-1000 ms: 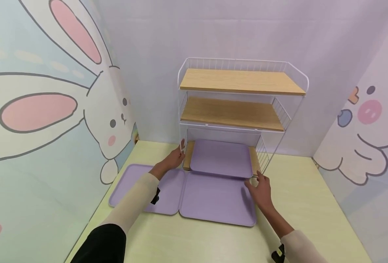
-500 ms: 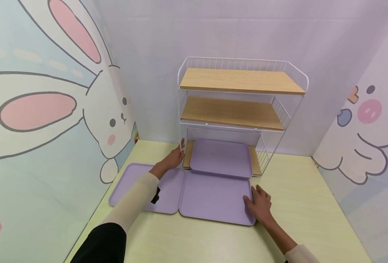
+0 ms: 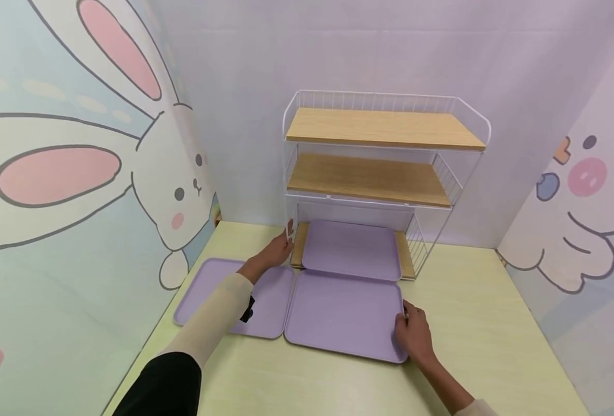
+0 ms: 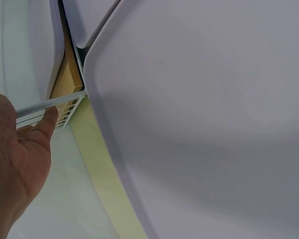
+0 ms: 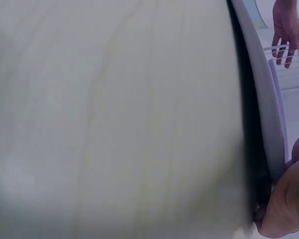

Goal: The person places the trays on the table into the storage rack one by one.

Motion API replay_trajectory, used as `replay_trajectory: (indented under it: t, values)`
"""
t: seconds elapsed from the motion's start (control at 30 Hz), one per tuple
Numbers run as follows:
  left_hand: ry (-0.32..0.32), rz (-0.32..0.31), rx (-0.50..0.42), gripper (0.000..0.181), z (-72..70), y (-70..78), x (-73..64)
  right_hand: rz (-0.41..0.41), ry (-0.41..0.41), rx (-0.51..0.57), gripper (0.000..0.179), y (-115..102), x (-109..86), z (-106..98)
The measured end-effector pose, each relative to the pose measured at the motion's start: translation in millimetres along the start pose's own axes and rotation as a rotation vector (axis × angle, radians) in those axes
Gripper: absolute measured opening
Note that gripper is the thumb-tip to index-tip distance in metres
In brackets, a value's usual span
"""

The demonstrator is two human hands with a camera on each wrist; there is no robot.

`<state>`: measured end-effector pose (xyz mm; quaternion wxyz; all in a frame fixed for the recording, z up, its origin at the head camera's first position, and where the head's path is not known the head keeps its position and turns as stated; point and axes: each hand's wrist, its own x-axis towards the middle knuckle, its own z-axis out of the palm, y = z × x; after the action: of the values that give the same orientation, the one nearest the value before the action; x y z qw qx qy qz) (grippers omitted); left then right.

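Note:
A white wire rack [image 3: 446,225] with three wooden shelves stands at the back of the table. My left hand [image 3: 275,249] holds its left front post, thumb on one side and fingers on the other, as the left wrist view shows [image 4: 27,164]. On the bottom shelf lies a purple tray [image 3: 350,248]. A second purple tray [image 3: 345,315] lies in front of the rack, and my right hand [image 3: 415,335] pinches its right edge, thumb on top and fingers at the underside. To the left a third purple tray [image 3: 267,315] lies partly beneath my left forearm.
The upper shelf [image 3: 384,127] and the middle shelf [image 3: 369,178] are bare wood. A pale yellow table [image 3: 473,323] extends right and forward of the trays. Cloth walls with cartoon prints [image 3: 166,173] enclose the left, back and right sides.
My right hand has moved from the rack's lower right corner toward me and taken hold of the front tray's right edge. That tray has turned slightly. My left hand has stayed on the post.

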<state>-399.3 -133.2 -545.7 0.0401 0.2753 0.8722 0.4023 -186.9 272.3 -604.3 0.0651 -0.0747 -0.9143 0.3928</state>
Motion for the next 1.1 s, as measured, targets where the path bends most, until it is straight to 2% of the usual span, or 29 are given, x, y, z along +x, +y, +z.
replay_trajectory:
  t: [0.13,0.23,0.4,0.57,0.6,0.67,0.8,0.83,0.9,1.03,1.1]
  values:
    - [0.005,-0.022,0.085,0.072,0.1,13.8,-2.4,-0.018,0.000,0.006,0.055,5.2,1.0,-5.3]
    - [0.006,-0.027,0.118,0.071,0.4,16.2,-2.0,0.023,-0.017,0.050,0.056,8.3,-0.4,-7.2]
    - [0.006,-0.028,0.095,0.072,0.6,15.1,-1.3,0.161,-0.056,0.171,0.061,7.3,-6.2,-5.5]
    - [0.002,-0.006,0.064,0.074,0.4,9.0,-0.5,0.202,-0.069,0.268,0.079,1.9,-7.3,-5.2]
    - [0.008,0.030,0.060,0.075,2.4,-7.5,4.1,0.206,-0.071,0.281,0.081,1.0,-7.0,-5.4]
    - [0.005,0.036,0.047,0.077,4.7,-23.6,8.6,0.202,-0.079,0.295,0.083,-0.2,-5.4,-7.5]
    - [0.047,0.073,0.061,0.078,21.5,-86.2,29.4,0.191,-0.088,0.301,0.082,-2.5,-0.9,-13.5]
    - [0.030,0.023,0.055,0.078,18.7,-70.1,25.4,0.187,-0.092,0.309,0.083,-3.7,0.5,-15.9]
    - [0.030,0.011,0.068,0.076,15.7,-53.6,19.8,0.185,-0.101,0.318,0.082,-7.6,4.0,-21.4]
    - [-0.015,-0.038,0.068,0.071,-1.2,14.0,-3.1,0.194,-0.128,0.342,0.085,-20.4,12.3,-40.0]
    - [-0.006,-0.022,0.086,0.071,-1.0,14.8,-4.1,0.202,-0.136,0.343,0.084,-28.9,16.8,-51.4]
